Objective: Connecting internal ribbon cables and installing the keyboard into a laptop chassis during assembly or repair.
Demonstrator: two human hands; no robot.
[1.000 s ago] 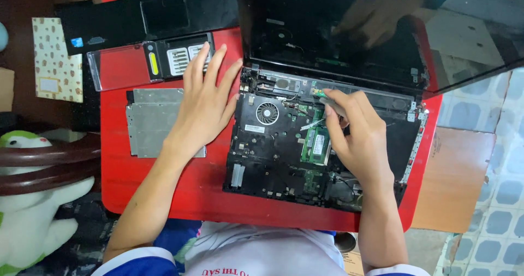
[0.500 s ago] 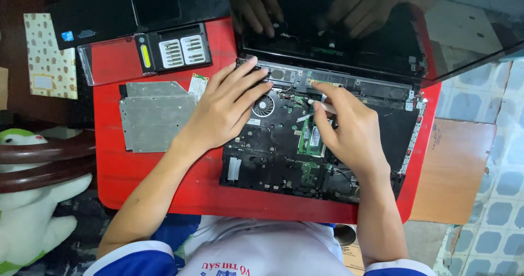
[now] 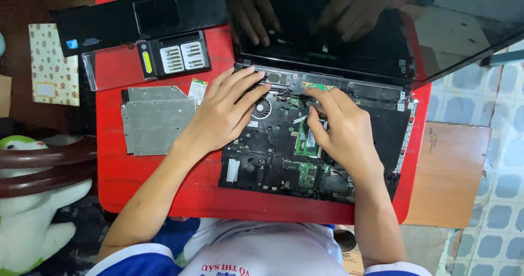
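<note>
An opened black laptop (image 3: 382, 129) lies on a red table (image 3: 158, 178), its top cover off and the board, a round fan (image 3: 263, 108) and green memory sticks (image 3: 307, 144) exposed. My left hand (image 3: 224, 112) rests flat on the left part of the base, fingers spread toward the hinge strip. My right hand (image 3: 341, 131) lies over the middle of the board, fingertips pressing near the hinge area by a small green part. The dark screen (image 3: 327, 25) stands open behind and mirrors both hands.
Left of the laptop lie a grey metal drive (image 3: 155, 118), a small green card (image 3: 197, 89), a screwdriver bit case (image 3: 174, 55) and the removed black palm-rest cover (image 3: 136, 14). A patterned booklet (image 3: 52, 63), a chair back (image 3: 43, 167) and a plush toy (image 3: 33, 238) sit at far left.
My left hand slid from the bit case onto the laptop's left side near the fan. My right hand crept slightly up toward the hinge. The view shifted a little.
</note>
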